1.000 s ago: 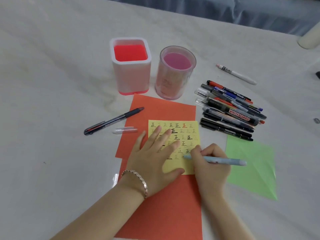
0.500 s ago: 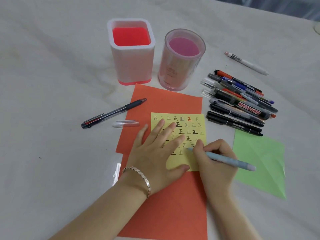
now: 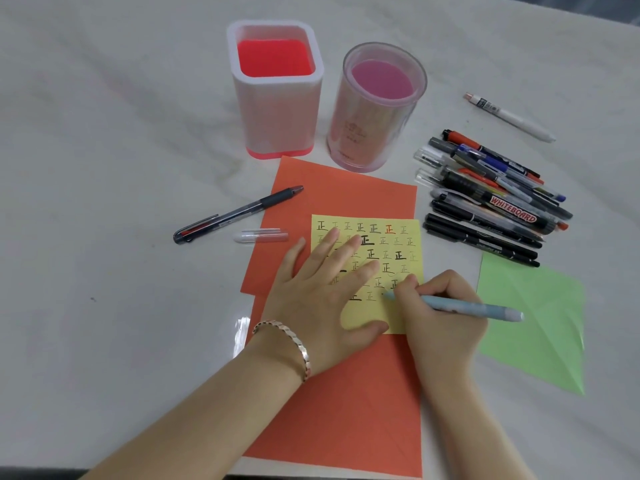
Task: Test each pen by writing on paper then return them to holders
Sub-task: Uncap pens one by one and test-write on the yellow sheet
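Note:
My right hand grips a light blue pen with its tip on the yellow note, which is filled with rows of written marks. My left hand lies flat on the note's left half, fingers spread. The note sits on orange paper. At the back stand two holders with nothing in them, a square red one and a round pink one. A pile of several pens and markers lies to the right.
A dark pen and a clear cap lie left of the orange paper. A white pen lies alone at the far right. A green sheet sits to the right of my right hand.
The view has dipped and drawn closer, so the holders look larger. My right hand and the blue pen's tip shifted slightly on the note; my left hand stays pressed flat.

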